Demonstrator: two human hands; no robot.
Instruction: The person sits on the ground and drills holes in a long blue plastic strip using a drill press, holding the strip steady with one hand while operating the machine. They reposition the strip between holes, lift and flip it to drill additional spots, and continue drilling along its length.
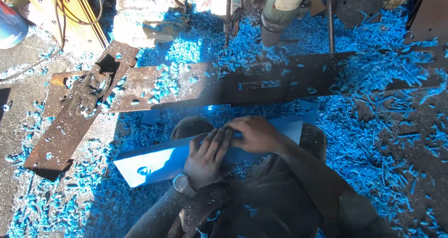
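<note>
Hands first: both rest on the blue plate [154, 161], a long painted strip lying slantwise across the lower centre of the frame, over the person's knees. The left hand [205, 158] lies flat on it, fingers extended and close together, with a wristwatch [181, 183] just below. The right hand [254, 134] presses the upper edge, fingers curled over the rim and touching the left fingertips. Neither hand closes round the plate; both hold it down by pressure only.

Hazards, as judged from this position:

1. Cuts. Blue swarf [373, 126] lies thick across the right half of the frame and the ground around the knees. Bare palms sliding along the plate could pick up curled chips or meet a burr at the drilled hole [144, 170] near its lower left end.

2. Slipping. The plate rests on the knees, not on a firm bed. Uneven pressure may tip it or let it slide toward lower left.

3. Machine proximity. The drill head [280, 14] stands at top centre above a rusty plate [186, 86], just beyond the fingers. Whether the spindle turns cannot be told. A loose sleeve or a hand reaching forward could meet it.

4. Tripping. A cable [77, 9] loops at upper left beside stacked rusty strips [65, 126].
</note>
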